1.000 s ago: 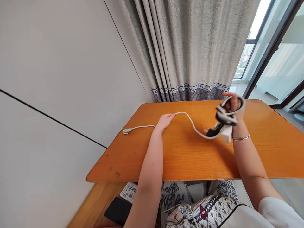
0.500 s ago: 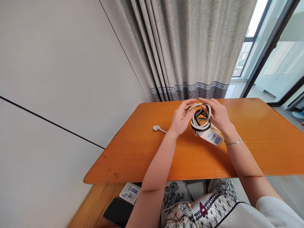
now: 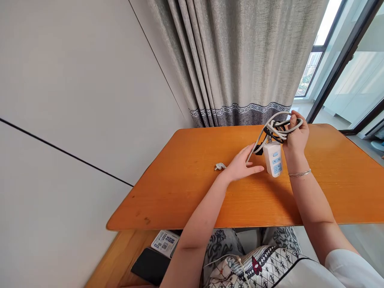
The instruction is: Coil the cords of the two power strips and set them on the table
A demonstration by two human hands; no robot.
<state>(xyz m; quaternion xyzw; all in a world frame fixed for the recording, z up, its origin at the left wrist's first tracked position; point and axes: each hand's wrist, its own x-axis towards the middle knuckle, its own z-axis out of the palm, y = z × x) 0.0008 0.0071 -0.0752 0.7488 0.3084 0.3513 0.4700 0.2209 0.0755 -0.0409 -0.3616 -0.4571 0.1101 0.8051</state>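
The white power strip (image 3: 273,158) hangs just above the orange bench (image 3: 192,192). The right hand (image 3: 295,138) has its grip closed on the loops of cord (image 3: 277,129) wound above the power strip. Most of the cord looks wound up. A short bit is left loose. It runs down from the power strip under the left hand (image 3: 243,166), whose grip is open and flat on it. The plug (image 3: 220,166) lies on the bench to the left of the power strip. A gray curtain (image 3: 240,60) hangs behind. Nothing blocks the hands.
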